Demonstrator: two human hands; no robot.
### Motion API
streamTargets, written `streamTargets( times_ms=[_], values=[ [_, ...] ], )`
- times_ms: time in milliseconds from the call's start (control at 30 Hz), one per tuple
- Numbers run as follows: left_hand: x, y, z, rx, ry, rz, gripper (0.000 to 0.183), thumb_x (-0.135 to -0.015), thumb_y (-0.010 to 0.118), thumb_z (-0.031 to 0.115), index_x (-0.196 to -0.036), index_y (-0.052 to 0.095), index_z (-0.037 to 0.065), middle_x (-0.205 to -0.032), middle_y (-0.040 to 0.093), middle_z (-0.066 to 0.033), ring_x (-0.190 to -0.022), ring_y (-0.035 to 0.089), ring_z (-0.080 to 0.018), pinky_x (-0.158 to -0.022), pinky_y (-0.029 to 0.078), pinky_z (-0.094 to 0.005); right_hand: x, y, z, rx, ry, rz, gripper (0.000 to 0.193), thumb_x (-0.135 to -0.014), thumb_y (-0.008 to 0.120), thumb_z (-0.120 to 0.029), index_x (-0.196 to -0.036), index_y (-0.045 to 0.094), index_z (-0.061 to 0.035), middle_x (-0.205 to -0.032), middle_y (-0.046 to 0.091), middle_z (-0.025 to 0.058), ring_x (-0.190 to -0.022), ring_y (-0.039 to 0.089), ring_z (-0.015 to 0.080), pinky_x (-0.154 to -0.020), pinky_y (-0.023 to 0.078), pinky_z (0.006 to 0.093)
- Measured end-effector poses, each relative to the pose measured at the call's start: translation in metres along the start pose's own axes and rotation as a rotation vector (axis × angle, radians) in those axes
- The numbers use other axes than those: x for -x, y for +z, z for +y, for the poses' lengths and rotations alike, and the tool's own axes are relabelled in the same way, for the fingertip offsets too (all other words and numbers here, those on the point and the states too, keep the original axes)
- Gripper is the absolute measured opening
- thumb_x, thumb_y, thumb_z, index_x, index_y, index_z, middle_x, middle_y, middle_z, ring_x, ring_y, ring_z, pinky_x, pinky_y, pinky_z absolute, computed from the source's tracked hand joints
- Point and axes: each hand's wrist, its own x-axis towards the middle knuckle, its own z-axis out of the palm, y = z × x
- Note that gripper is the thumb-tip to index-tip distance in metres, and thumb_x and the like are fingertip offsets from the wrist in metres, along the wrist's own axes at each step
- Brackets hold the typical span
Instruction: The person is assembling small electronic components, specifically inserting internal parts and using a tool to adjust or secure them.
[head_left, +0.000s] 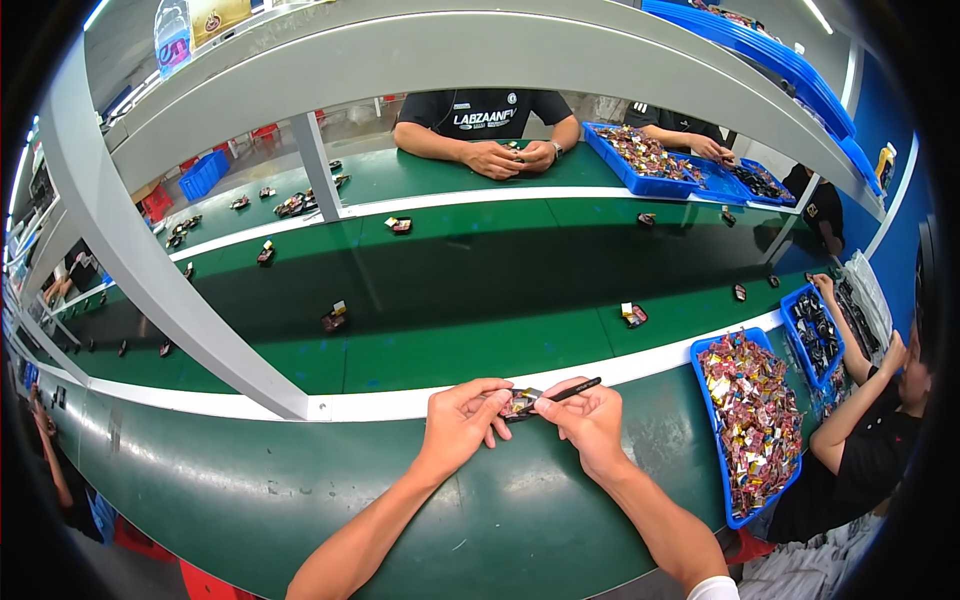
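Over the near edge of the green bench, my left hand (pixel 460 422) pinches a small black-framed part (pixel 520 403) with yellowish and reddish bits inside. Close on its right, my right hand (pixel 588 422) is closed round a slim black pen-like tool (pixel 580 390), whose upper end sticks out past the fingers. The thumb of that hand touches or nearly touches the part's right side. Fingers partly cover the part, so its full shape and the tool's lower end are hidden.
A green conveyor belt (pixel 470 345) runs beyond a white rail, carrying small dark parts such as one with a yellow-white tag (pixel 633 315). At right stand a blue tray (pixel 728 500) of small colourful pieces and another of black parts (pixel 815 330), beside a co-worker. A grey post (pixel 190 260) rises at left.
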Motion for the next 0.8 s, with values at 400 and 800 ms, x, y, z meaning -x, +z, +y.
streamTargets(
  times_ms=[400,800],
  values=[
    [-0.002,-0.005,-0.002,0.059,-0.028,-0.067,0.025,-0.099,0.062,0.011,-0.115,0.065,-0.008,-0.085,0.07,-0.0154,-0.064,0.071,-0.0206,-0.049,0.055,-0.0259,0.013,0.014,0.001,0.314,-0.396,0.136,0.008,-0.081,0.081,0.0,-0.088,0.076,0.0017,-0.08,0.073,0.001,-0.05,0.038,-0.0016,-0.045,0.028,0.0189],
    [-0.002,0.001,0.001,0.043,-0.004,0.021,0.023,-0.097,0.064,0.008,-0.114,0.066,-0.007,-0.082,0.071,-0.0137,-0.065,0.071,-0.0177,-0.052,0.057,-0.0261,0.012,0.015,0.005,0.329,-0.414,0.164,0.008,-0.08,0.082,-0.002,-0.085,0.077,0.0017,-0.084,0.076,0.0022,-0.048,0.036,-0.0013,-0.044,0.027,0.02]
  ],
)
